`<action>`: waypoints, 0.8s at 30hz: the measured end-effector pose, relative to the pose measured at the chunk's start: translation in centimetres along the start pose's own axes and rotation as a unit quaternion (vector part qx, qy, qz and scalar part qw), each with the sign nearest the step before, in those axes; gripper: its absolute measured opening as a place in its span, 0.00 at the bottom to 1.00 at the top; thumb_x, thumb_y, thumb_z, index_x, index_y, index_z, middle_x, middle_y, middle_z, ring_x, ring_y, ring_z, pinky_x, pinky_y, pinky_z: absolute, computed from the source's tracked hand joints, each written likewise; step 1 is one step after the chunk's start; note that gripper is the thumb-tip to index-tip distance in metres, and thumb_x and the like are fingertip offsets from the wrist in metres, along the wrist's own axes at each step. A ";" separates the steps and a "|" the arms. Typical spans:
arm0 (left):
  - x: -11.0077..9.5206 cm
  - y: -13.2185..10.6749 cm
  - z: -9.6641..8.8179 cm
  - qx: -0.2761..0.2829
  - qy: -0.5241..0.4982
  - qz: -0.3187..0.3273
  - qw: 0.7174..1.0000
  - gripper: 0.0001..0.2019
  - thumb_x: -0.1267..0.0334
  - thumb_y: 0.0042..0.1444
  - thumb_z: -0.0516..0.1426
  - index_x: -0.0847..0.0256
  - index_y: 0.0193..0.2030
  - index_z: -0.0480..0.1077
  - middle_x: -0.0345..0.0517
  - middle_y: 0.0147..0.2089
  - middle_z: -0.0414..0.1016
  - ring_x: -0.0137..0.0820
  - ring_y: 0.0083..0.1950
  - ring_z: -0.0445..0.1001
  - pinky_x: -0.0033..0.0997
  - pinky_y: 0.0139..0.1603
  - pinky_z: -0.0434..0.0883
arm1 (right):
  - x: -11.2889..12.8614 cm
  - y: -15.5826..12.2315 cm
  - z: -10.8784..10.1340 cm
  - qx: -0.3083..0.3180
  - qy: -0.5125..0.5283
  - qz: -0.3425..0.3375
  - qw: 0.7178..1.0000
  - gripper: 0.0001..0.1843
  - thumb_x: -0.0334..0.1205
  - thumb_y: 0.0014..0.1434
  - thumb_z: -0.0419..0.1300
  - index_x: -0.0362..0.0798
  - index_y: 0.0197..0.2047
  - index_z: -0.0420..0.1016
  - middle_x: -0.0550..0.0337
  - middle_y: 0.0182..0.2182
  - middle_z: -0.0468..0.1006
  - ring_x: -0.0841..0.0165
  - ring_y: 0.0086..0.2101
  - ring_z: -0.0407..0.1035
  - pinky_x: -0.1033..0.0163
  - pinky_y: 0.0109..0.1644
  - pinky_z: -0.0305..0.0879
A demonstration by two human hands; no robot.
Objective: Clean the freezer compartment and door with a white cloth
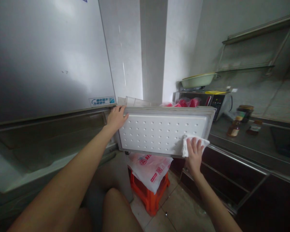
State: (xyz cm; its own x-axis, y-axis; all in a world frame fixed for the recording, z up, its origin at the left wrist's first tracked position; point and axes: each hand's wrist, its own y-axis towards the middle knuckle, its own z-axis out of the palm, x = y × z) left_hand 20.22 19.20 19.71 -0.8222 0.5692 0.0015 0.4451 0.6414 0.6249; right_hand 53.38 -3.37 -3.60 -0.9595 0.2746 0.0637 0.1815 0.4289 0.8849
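Observation:
A fridge compartment door stands swung out, its white dimpled inner panel facing me. My left hand grips the door's top edge near the hinge side, fingers over the rim and thumb on the inner face. Toward the door's far lower corner, my right hand presses a white cloth against the panel, fingers spread over it. Part of the cloth is hidden under the hand. At left is the open fridge compartment, beneath a closed upper silver door.
Under the door, an orange stool carries a white plastic bag. To the right, a dark counter holds a microwave, a bottle and jars. A pale green basin sits above the microwave. Drawers line the counter's front.

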 end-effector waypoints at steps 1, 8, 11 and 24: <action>0.0 0.0 0.0 0.000 0.002 0.001 1.000 0.26 0.56 0.66 0.50 0.65 0.67 0.60 0.59 0.66 0.65 0.48 0.65 0.63 0.45 0.65 0.64 | 0.1 -2.2 0.7 0.005 0.004 0.008 1.000 0.50 0.24 0.53 0.46 0.58 0.75 0.31 0.62 0.74 0.31 0.53 0.71 0.27 0.32 0.70 0.40; 0.0 0.0 0.0 -0.001 0.005 -0.004 1.000 0.26 0.55 0.66 0.50 0.63 0.68 0.61 0.58 0.65 0.65 0.48 0.65 0.64 0.45 0.64 0.65 | 1.2 -7.4 2.9 0.016 0.036 0.056 0.998 0.46 0.25 0.58 0.44 0.59 0.75 0.31 0.60 0.74 0.32 0.52 0.71 0.27 0.30 0.68 0.44; -0.1 0.0 -0.1 0.001 0.006 -0.001 1.000 0.26 0.55 0.66 0.49 0.63 0.68 0.60 0.58 0.65 0.65 0.48 0.65 0.64 0.45 0.64 0.65 | 1.1 -3.2 1.3 0.007 0.037 0.042 0.998 0.50 0.23 0.53 0.45 0.60 0.74 0.31 0.62 0.74 0.31 0.53 0.71 0.26 0.30 0.68 0.41; 0.5 0.3 -0.3 -0.001 -0.025 0.008 1.000 0.23 0.60 0.68 0.45 0.61 0.66 0.65 0.54 0.65 0.69 0.44 0.64 0.66 0.43 0.64 0.66 | 1.4 13.5 -4.8 -0.052 -0.005 0.041 0.998 0.53 0.24 0.44 0.47 0.51 0.74 0.42 0.55 0.74 0.41 0.52 0.71 0.29 0.30 0.68 0.40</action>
State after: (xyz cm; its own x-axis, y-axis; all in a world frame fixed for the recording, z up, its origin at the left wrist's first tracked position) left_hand 19.81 19.56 20.18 -0.7961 0.6046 -0.0283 0.4572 0.6314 0.6264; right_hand 53.48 -1.35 10.69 -0.9401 0.3133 0.1344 0.2361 0.3138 0.9197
